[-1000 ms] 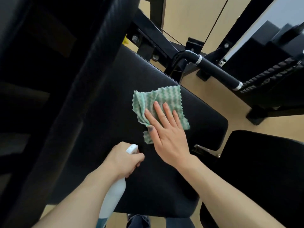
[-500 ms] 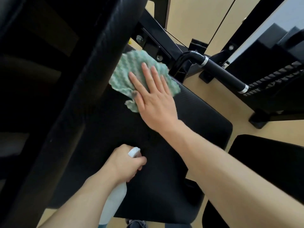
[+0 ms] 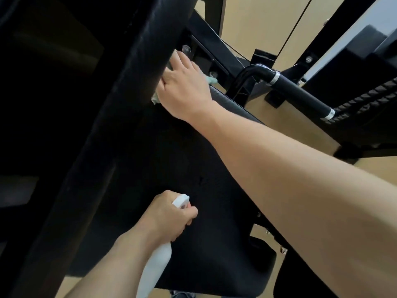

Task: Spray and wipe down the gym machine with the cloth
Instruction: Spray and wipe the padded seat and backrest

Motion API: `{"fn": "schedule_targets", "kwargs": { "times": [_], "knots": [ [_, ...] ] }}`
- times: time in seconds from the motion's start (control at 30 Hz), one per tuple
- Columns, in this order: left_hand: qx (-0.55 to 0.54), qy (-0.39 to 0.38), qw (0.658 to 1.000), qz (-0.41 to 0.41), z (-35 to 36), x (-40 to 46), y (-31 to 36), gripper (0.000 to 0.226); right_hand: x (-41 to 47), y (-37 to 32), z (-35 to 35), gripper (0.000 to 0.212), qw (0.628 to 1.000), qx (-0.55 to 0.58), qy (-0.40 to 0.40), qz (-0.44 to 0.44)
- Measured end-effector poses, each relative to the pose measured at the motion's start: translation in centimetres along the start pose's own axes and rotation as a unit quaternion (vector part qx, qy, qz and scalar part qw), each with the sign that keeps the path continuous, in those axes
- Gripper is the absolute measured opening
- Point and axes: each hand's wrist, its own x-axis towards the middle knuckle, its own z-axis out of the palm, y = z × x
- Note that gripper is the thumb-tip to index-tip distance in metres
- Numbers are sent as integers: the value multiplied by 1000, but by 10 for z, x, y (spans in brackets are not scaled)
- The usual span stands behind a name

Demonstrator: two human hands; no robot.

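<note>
At far end of seat pad [image 3: 199,168], right under the backrest pad [image 3: 120,117], the green cloth [image 3: 211,79] is nearly hidden: only a pale-green scrap each side of the right hand [image 3: 182,91], which lies flat on it, fingers straight. Left hand [image 3: 167,214] grips white spray bottle [image 3: 156,267] near the pad's front. Vs 0.5 s ago: cloth & right hand slid further up to the backrest; bottle hand approx same spot.
</note>
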Motion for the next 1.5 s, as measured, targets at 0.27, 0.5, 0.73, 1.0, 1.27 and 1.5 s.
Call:
{"fn": "schedule_targets", "kwargs": {
  "times": [0.27, 0.5, 0.73, 1.0, 1.27, 1.5],
  "knots": [
    [12, 5, 1000, 13, -1, 0, 2, 31, -156, 62, 0, 56, 973, 5, -30, 227],
    [-7, 3, 1000, -13, 0, 3, -1, 30, -70, 7, 11, 63, 987, -1, -17, 161],
    [7, 27, 1000, 1, 5, 1, 0, 28, -79, 10, 11, 55, 997, -26, -38, -56],
    [51, 96, 989, 98, 8, -54, -28, 23, -252, 21, 19, 54, 988, -23, -152, -29],
    [-3, 235, 968, 83, -23, -79, -124, 27, -75, -49, 27, 58, 998, -35, -23, 44],
    [-31, 242, 963, 113, -17, -81, -160, 25, -207, -97, 80, 54, 987, -63, -50, -141]
  ]
}}
